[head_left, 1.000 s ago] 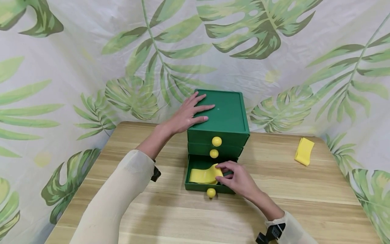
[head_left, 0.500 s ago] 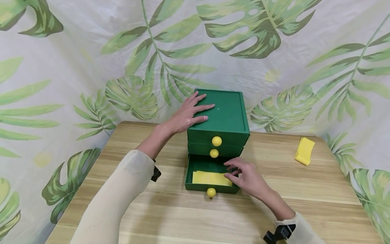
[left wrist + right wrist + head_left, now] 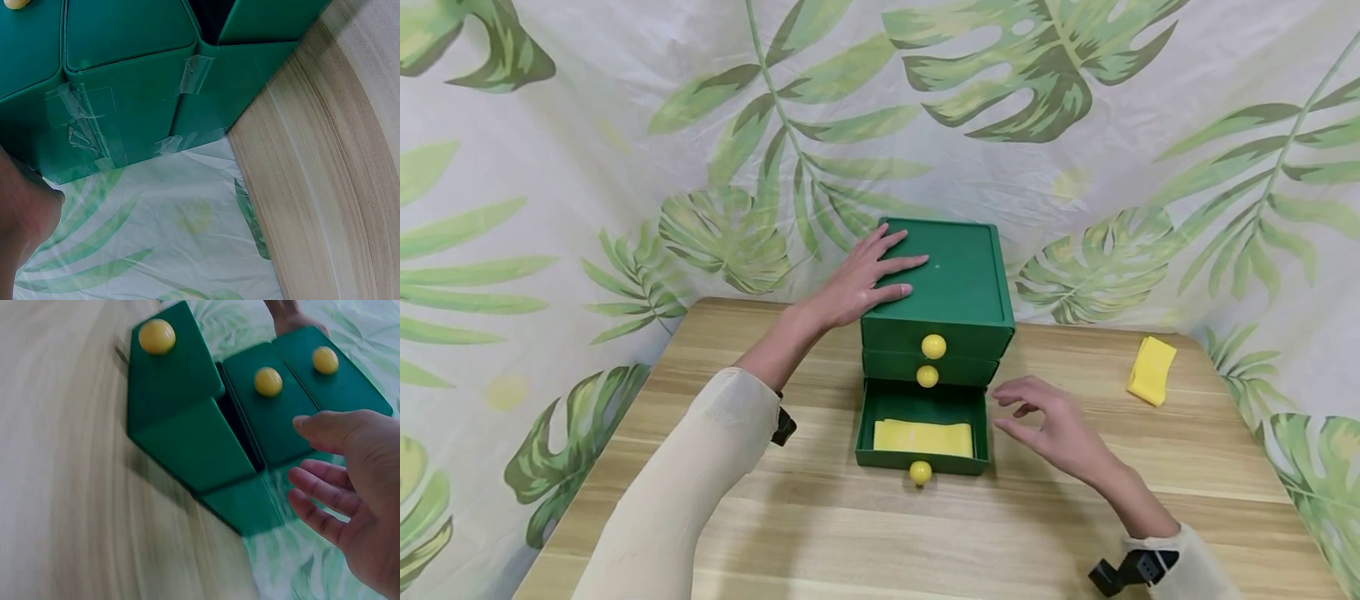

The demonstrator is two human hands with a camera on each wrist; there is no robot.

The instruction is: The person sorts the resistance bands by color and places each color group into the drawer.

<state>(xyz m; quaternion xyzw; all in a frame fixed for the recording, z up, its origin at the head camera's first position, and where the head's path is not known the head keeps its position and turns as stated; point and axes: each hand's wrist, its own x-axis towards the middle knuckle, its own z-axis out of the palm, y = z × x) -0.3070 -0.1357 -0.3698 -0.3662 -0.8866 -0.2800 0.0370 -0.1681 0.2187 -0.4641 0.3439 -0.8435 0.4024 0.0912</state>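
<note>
A green drawer cabinet (image 3: 955,283) with yellow ball knobs stands at the back of the table. My left hand (image 3: 868,279) rests on the left side of its top, fingers spread. The bottom drawer (image 3: 883,457) is pulled out, and a folded yellow cloth strip (image 3: 922,437) lies flat inside near its front. To the right of that drawer my right hand (image 3: 1060,425) hovers, holding nothing, its fingers loosely bent and apart from the cabinet. In the right wrist view the right hand (image 3: 369,487) appears beside the two upper drawers, which are pushed in.
Another folded yellow strip (image 3: 1151,372) lies at the right rear of the wooden table (image 3: 850,533). A leaf-patterned cloth (image 3: 820,108) hangs behind the table. Clear tape (image 3: 197,74) joins the cabinet's tiers along the side.
My right hand has let go of the yellow strip, which now lies flat in the bottom drawer. That hand has moved out to the right. The left hand has stayed put.
</note>
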